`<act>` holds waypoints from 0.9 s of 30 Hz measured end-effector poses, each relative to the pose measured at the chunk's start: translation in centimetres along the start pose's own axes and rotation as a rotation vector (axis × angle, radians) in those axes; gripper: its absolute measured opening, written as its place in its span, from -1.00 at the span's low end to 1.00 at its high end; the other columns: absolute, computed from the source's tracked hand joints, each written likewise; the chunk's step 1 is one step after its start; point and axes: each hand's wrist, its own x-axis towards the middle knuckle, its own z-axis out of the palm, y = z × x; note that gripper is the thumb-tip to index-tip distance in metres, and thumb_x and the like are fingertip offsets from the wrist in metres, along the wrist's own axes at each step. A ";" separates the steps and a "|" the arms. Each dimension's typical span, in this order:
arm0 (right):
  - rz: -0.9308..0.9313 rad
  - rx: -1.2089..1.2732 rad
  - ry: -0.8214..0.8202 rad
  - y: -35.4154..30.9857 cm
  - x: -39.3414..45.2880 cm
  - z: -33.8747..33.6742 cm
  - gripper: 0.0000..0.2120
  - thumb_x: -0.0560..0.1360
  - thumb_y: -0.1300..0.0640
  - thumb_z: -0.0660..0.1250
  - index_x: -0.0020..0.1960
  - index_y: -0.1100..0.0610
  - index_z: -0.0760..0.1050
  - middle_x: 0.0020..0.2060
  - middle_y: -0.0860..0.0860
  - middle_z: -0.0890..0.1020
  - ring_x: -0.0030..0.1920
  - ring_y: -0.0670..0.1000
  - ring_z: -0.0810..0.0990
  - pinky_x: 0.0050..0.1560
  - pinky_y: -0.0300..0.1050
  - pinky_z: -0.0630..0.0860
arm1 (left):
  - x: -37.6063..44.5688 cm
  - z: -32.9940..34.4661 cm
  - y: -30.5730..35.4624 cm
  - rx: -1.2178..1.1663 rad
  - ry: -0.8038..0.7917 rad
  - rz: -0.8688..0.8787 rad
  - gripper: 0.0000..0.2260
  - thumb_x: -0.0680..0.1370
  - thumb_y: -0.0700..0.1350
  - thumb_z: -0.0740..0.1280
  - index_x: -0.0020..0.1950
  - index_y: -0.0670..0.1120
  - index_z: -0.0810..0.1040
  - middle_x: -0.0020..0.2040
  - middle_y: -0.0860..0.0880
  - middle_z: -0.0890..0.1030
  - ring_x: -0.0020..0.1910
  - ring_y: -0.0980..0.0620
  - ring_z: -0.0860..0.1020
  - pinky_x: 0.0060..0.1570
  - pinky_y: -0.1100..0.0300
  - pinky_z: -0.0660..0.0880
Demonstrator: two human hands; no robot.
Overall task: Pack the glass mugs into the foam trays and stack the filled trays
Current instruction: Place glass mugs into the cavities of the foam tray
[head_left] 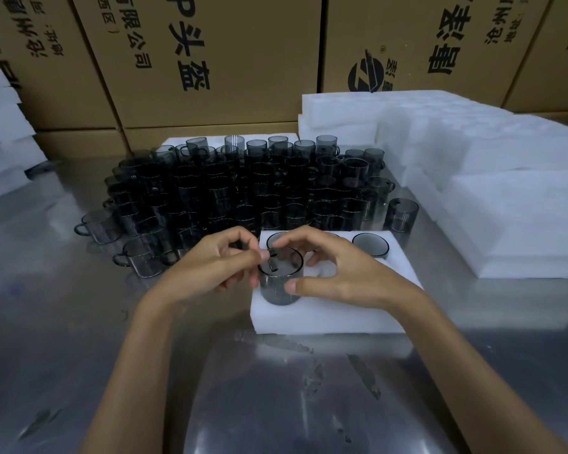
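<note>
Head view. My left hand (210, 267) and right hand (335, 273) meet over one smoked-glass mug (280, 279), which stands upright in the near-left pocket of the foam tray (325, 317) on the steel tabletop (79, 322). The right hand grasps the mug, thumb on the near wall and fingers curled over the far rim; the left hand pinches a small dark piece (272, 257) at the rim, which I cannot identify. Another packed mug (370, 244) sits sunk in the tray's far-right pocket; a further rim shows behind my fingers. Beyond the tray stands the crowd of unpacked mugs (236, 188), some raised on a foam sheet. To the right lie stacks of empty foam trays (473, 165); more foam (4, 132) at far left. Printed cardboard cartons (210, 60) form the backdrop.
</note>
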 end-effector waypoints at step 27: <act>-0.035 -0.268 0.082 1.6 -0.1 0.6 -0.77 0.48 -0.04 0.47 0.12 -0.07 0.61 0.18 -0.23 0.54 0.31 -0.15 0.35 0.39 -0.12 0.27 | 0.6 0.4 -1.3 -0.061 -0.059 -0.128 -0.59 0.37 -0.05 0.53 0.03 -0.11 0.37 -0.46 0.03 0.34 -0.57 0.15 0.23 -0.59 0.32 0.17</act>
